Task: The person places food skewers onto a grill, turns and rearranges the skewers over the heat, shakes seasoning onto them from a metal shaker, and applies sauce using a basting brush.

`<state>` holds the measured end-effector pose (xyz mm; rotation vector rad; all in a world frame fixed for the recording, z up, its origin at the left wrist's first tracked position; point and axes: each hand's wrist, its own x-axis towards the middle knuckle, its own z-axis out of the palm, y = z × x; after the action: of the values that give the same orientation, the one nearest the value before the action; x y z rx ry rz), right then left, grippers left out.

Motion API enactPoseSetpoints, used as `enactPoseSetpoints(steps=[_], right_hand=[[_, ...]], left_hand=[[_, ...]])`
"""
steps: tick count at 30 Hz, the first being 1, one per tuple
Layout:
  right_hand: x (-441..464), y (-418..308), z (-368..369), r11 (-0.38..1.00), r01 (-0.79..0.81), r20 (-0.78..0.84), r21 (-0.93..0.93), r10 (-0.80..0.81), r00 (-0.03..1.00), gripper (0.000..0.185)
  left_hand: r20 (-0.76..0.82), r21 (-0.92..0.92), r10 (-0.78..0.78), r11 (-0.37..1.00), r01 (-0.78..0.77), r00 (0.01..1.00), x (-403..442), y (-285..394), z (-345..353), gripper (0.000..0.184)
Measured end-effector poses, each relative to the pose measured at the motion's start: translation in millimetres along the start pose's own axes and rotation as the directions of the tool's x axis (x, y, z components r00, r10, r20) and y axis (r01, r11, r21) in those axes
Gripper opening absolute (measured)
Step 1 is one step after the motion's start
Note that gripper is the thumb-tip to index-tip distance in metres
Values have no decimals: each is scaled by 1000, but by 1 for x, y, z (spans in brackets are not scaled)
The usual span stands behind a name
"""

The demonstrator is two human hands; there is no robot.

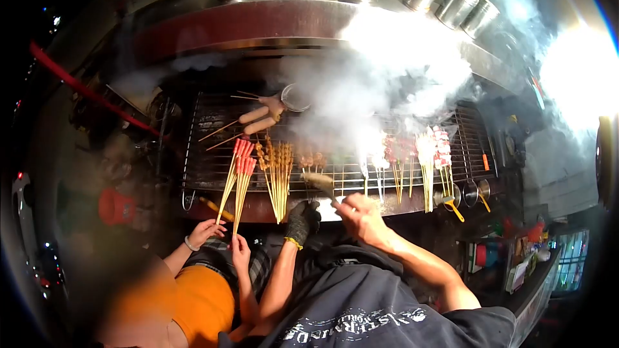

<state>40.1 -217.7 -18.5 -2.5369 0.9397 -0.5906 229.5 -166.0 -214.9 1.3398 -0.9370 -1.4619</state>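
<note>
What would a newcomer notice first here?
White smoke over the middle and right of the grill would probably catch the eye first, with the glaring light at the far right. Next come the red-tipped skewers that a co-worker in orange holds at the grill's left front. At the front middle, the person's right hand grips a brush-like tool beside their gloved left hand.

White glare at right, dark warped edges
</note>
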Motion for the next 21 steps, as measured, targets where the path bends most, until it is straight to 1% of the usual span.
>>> enactPoseSetpoints(steps=[1,2,4,6,7,8,9,10,11,12,13,14,15,16,17,18,20,21], right_hand=[[7,2,-8,1000,-10,-173,-13,7,985,34],[11,8,-17,998,-69,-198,6,69,978,32],[19,30,-22,991,-121,-293,-51,101,951,32],[28,52,-14,991,-117,-352,-63,88,932,32],[27,65,-4,991,-100,-323,-93,64,944,37],[23,75,5,985,-95,-249,-146,56,967,40],[17,76,8,977,-84,-169,-197,50,984,41],[9,75,10,967,-66,-84,-247,46,995,42],[0,68,11,965,-57,-20,-256,53,998,43],[-13,62,9,967,-10,-12,-253,7,1000,44],[-23,56,5,976,31,4,-216,-31,1000,44],[-31,53,1,981,69,15,-179,-67,998,45],[-36,48,-10,987,64,47,-146,-58,997,44],[-42,46,-19,993,55,76,-108,-47,996,44],[-46,48,-24,996,55,43,-72,-52,998,43],[-50,54,-24,997,50,30,-62,-48,998,43],[-56,66,-24,995,90,-156,45,-81,984,43],[-61,72,-26,993,99,-247,65,-80,966,45]], left_hand=[[-5,-76,-132,988,131,991,-10,19,6,23],[-10,-151,-260,955,255,966,-20,38,12,24],[84,42,-26,999,22,996,-35,19,17,28],[198,121,130,980,-156,971,-35,20,32,38],[166,-185,-120,971,150,979,-36,45,47,41],[205,-469,-358,781,412,911,-33,62,62,45],[99,-481,-379,791,378,920,-24,60,74,37],[92,-475,-375,798,372,923,-17,72,83,37],[-42,-236,-220,950,205,975,-12,88,92,29],[-132,37,-32,999,37,991,-11,96,100,21],[-188,260,205,953,-153,960,10,37,96,17],[-191,142,84,988,-57,978,1,69,103,11],[-234,-86,-26,996,6,972,9,49,103,9],[-204,283,154,955,-92,967,8,49,104,9],[-168,614,329,772,-163,929,7,51,104,13],[-161,627,329,762,-161,931,5,53,105,13],[-225,795,455,598,-107,862,0,70,112,18],[-258,885,399,463,49,880,-4,79,117,21]])
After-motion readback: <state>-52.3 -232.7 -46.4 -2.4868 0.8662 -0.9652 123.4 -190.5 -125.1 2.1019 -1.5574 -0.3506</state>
